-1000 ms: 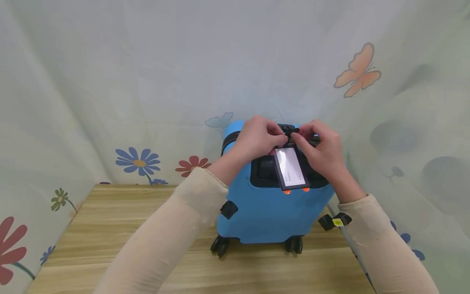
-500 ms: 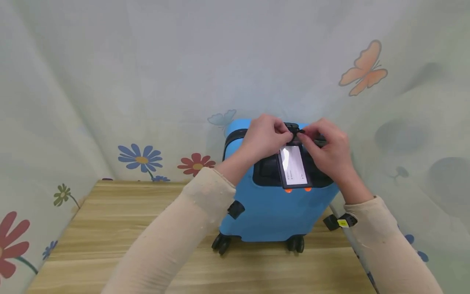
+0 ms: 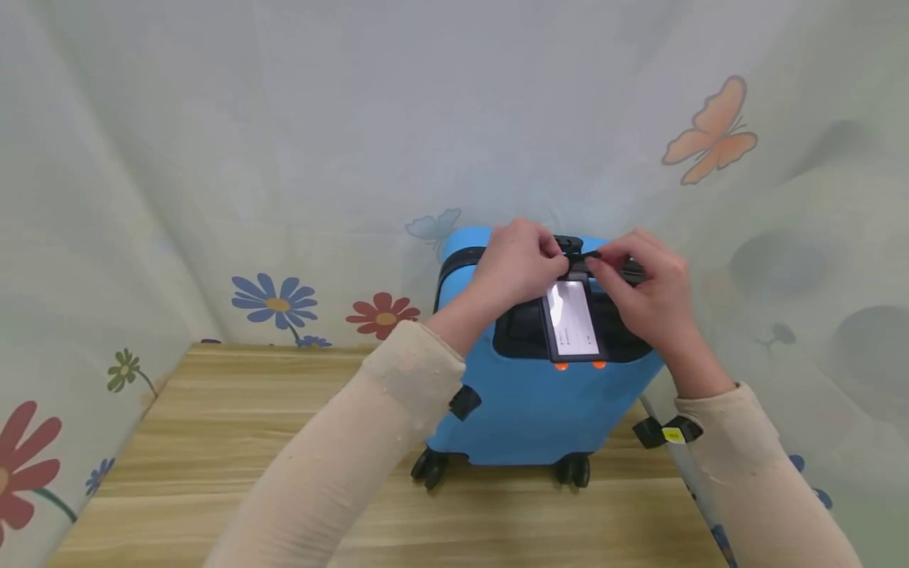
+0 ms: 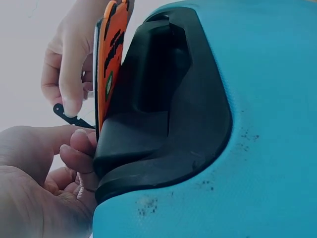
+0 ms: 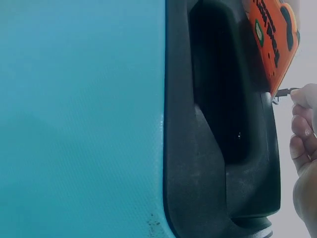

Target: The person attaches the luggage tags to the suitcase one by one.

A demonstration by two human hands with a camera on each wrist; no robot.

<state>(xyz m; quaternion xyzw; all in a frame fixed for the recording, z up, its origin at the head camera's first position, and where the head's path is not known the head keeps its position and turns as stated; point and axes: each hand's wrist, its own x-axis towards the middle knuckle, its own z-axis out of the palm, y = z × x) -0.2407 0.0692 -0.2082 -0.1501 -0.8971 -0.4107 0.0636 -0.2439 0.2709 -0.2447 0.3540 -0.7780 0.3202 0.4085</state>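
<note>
A blue suitcase (image 3: 525, 422) stands upright on its black wheels. Over its dark handle recess (image 4: 148, 139) hangs a luggage tag (image 3: 574, 319), with a white card in a black frame and an orange back (image 4: 114, 64) that carries dark lettering. My left hand (image 3: 517, 264) pinches the strap close to the tag's upper end, its other fingers curled by the handle. From the right, my right hand (image 3: 653, 292) pinches the free end of the black, notched tag strap (image 4: 73, 120) between thumb and forefinger. In the right wrist view the strap runs from the fingertips to the orange tag.
The suitcase stands on a wood-grain tabletop (image 3: 234, 442). A pale curtain (image 3: 319, 158) printed with flowers and butterflies rises behind and on both sides, near the suitcase on the right. A black camera mount (image 3: 667, 431) sits at the right cuff.
The right hand has drawn away to the right, so more strap shows between the hands. The tag now hangs straighter. The whole head view has shifted slightly.
</note>
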